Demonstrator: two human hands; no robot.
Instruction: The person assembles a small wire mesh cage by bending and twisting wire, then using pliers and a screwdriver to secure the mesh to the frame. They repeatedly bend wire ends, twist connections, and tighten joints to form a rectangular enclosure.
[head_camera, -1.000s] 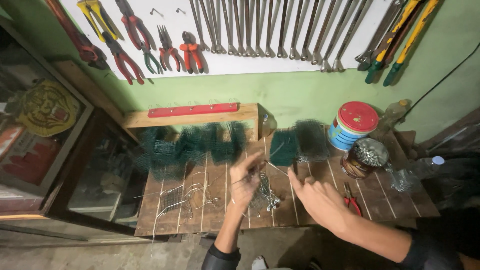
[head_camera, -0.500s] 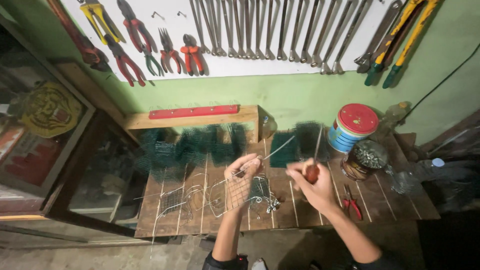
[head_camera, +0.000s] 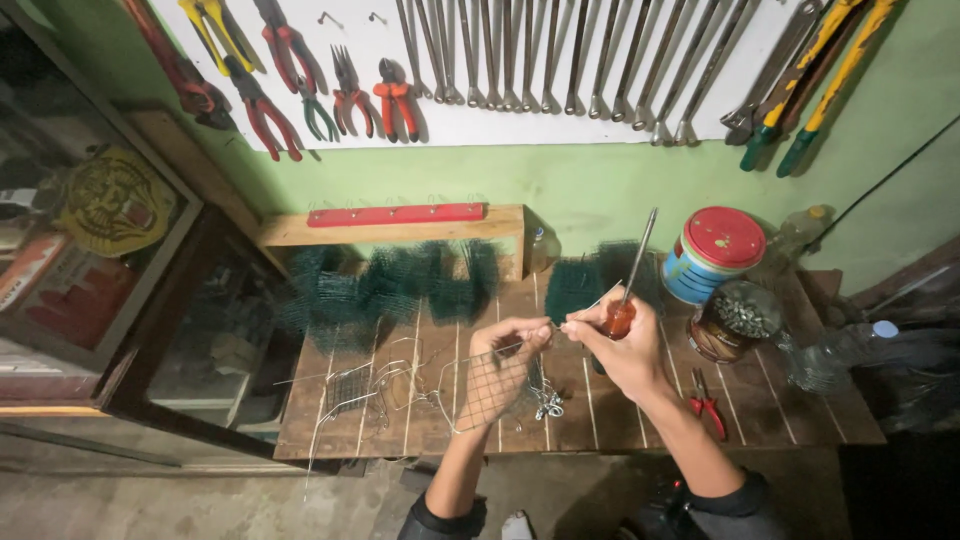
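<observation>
Both hands busy: left hand (head_camera: 508, 338) pinching light, springy wire mesh (head_camera: 490, 385) edge; right hand (head_camera: 625, 345) clamped on screwdriver (head_camera: 628, 285); best held by rim.

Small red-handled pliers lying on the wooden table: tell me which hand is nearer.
Right. The right hand is just left of the small red-handled pliers; the left hand sits farther left.

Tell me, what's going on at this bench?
A person is working wire at a wooden bench. The left hand pinches the top of a small wire mesh piece; the right hand grips a screwdriver with an orange handle, shaft pointing up, right beside it. Bent wire frames lie to the left, green mesh rolls behind, red pliers to the right. Pliers and spanners hang on the wall.
</observation>
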